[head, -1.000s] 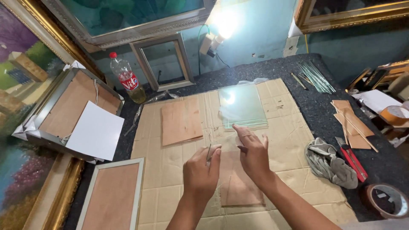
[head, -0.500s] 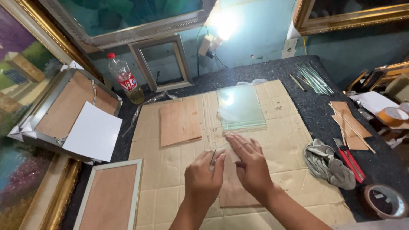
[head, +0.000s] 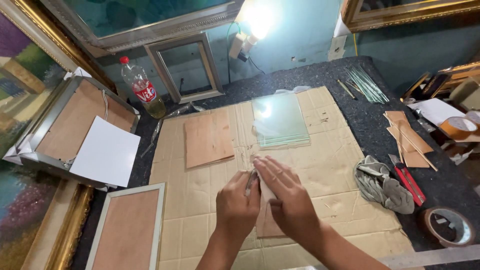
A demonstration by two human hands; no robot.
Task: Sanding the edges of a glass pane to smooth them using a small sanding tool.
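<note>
My left hand (head: 236, 201) grips a thin metal tool (head: 250, 180) upright against the left edge of a brown backing board (head: 268, 226) lying on the flattened cardboard (head: 325, 165). Flat on that board, fingers together and pointing up-left, rests my right hand (head: 286, 190). A stack of clear glass panes (head: 279, 121) lies further back on the cardboard. A second, larger brown board (head: 208, 138) lies to its left.
A plastic bottle (head: 142, 90) and a small empty frame (head: 186, 66) stand at the wall. Framed backs with a white sheet (head: 105, 150) lie left. A grey rag (head: 382, 183), red cutter (head: 410, 180), tape rolls (head: 447, 225) and wood strips (head: 406, 136) lie right.
My right hand has drawn back from the glass stack and now lies flat on the small board. My left hand stayed put with the tool.
</note>
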